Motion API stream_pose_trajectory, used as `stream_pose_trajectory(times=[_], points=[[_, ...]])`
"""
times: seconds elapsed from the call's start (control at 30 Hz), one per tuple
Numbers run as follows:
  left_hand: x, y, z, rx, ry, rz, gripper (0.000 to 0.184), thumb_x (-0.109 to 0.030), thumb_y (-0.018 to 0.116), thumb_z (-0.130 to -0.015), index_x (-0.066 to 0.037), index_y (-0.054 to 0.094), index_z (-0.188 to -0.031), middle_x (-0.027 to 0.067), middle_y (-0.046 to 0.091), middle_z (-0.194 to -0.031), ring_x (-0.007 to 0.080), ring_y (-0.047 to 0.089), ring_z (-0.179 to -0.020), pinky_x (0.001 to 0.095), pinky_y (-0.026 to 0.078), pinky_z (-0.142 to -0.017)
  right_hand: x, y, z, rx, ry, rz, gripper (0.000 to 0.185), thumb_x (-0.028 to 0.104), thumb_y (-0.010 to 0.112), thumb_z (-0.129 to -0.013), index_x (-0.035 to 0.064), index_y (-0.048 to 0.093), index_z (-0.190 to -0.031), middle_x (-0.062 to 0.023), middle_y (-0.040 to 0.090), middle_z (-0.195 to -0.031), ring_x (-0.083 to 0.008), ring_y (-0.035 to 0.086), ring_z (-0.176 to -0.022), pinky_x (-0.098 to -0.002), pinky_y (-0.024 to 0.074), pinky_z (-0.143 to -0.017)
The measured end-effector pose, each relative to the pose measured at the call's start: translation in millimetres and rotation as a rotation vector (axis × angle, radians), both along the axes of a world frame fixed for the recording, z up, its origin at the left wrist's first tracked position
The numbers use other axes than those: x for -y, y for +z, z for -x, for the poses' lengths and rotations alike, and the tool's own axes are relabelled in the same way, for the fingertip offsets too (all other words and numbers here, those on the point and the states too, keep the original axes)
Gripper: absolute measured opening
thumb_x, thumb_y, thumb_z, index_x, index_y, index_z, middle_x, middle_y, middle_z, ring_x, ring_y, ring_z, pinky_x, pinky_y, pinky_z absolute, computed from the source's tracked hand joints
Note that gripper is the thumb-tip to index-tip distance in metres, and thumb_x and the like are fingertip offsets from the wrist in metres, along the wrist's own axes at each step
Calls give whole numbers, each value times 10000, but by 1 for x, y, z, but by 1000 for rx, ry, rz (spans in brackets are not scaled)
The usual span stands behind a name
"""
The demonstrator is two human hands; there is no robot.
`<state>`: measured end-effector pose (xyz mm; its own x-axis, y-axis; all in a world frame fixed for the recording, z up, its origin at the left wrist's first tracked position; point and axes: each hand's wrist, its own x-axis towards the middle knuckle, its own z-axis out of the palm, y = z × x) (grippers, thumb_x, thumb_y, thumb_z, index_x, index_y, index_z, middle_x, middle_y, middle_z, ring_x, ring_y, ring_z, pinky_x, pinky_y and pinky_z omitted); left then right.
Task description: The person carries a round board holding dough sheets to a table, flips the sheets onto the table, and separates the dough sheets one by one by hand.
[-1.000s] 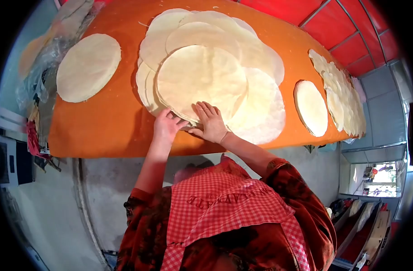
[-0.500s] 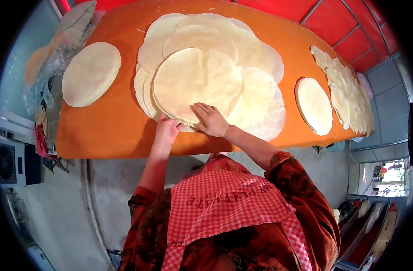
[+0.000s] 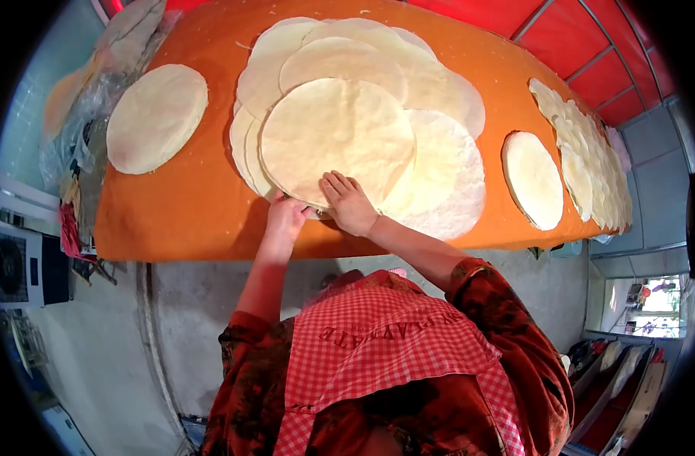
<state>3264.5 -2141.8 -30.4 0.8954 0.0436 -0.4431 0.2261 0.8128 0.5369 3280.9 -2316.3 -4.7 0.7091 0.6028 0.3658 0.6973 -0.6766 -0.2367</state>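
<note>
A stack of round, pale flatbread sheets (image 3: 336, 137) lies near the front edge of the orange table, on top of several wider, overlapping sheets (image 3: 439, 171). My right hand (image 3: 347, 204) rests flat on the near edge of the stack, fingers stretched over the top sheet. Just left of it, my left hand (image 3: 288, 215) is at the stack's lower edge, its fingertips partly hidden at the rim. Whether those fingers pinch a sheet cannot be made out.
The orange table (image 3: 165, 220) also bears a round stack (image 3: 157, 118) at left, another (image 3: 532, 181) at right, and overlapping sheets (image 3: 583, 163) at the far right. Clear plastic (image 3: 77, 129) hangs by the left edge. Shelves (image 3: 617, 387) stand at the lower right.
The camera view has shifted slightly. Both hands stay at the stack's near edge, with the left hand's fingers a little more tucked against the rim than a second ago.
</note>
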Motion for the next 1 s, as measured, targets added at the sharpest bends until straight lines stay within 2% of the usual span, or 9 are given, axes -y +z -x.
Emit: stream_pose_trajectory(times=[0.2,0.27,0.37,0.47,0.57,0.63,0.7,0.87,1.0], points=[[-1,23,-6,106,-98,177,489,52,486,-760,-110,396,-1212,190,490,-1232,357,487,-1176,551,431,-948,1,-10,-20,-128,-40,-154,519,196,581,-782,13,480,-1257,-168,572,-1177,-320,520,-1136,-414,420,-923],[-1,22,-8,69,-91,242,434,1,511,-787,-75,393,-1199,199,486,-1208,358,461,-1210,536,419,-972,6,25,-42,-446,-162,-61,357,165,560,-781,17,589,-1104,-187,634,-1002,-339,598,-969,-426,472,-826],[28,31,6,96,-117,36,396,-33,524,-815,-59,393,-1188,186,513,-1153,350,503,-1156,501,449,-939,53,55,-165,-256,-8,138,256,267,577,-812,26,657,-837,-198,651,-914,-327,624,-865,-457,459,-776],[81,34,37,-20,-245,-86,309,-76,528,-851,-44,432,-1143,127,564,-1058,283,592,-966,409,508,-810,85,216,-142,-231,-156,-77,233,76,504,-827,20,654,-996,-166,672,-931,-284,650,-839,-396,496,-736],[127,29,60,-90,-325,-142,278,-79,526,-852,-40,457,-1118,115,559,-1039,260,592,-960,374,518,-784,127,266,-89,-13,-163,67,365,-29,506,-778,56,634,-1109,-140,670,-983,-303,645,-865,-371,506,-741],[155,33,74,-121,-301,-200,305,-76,505,-885,-1,414,-1167,176,532,-1105,336,576,-1030,445,490,-872,175,218,-79,138,136,-2,438,-99,492,-730,65,638,-1109,-147,658,-1007,-298,639,-886,-359,517,-752],[173,29,82,-135,-280,-131,344,-96,520,-889,9,391,-1191,198,525,-1132,346,558,-1072,441,477,-900,204,171,-25,58,52,-47,473,-136,470,-706,69,651,-1091,-146,647,-1040,-282,637,-914,-353,524,-788],[209,16,86,-122,-229,-191,337,-129,520,-900,11,429,-1192,139,573,-1100,256,585,-1036,369,494,-895,252,27,43,-30,-19,-44,423,166,707,-615,48,624,-1012,-123,634,-995,-279,613,-918,-349,503,-798],[223,9,83,-57,-199,-143,222,-126,485,-915,1,516,-1094,131,607,-1070,271,614,-979,398,508,-874,246,22,44,-27,-2,-145,416,155,727,-572,56,615,-960,-83,616,-918,-263,606,-883,-339,505,-759]])
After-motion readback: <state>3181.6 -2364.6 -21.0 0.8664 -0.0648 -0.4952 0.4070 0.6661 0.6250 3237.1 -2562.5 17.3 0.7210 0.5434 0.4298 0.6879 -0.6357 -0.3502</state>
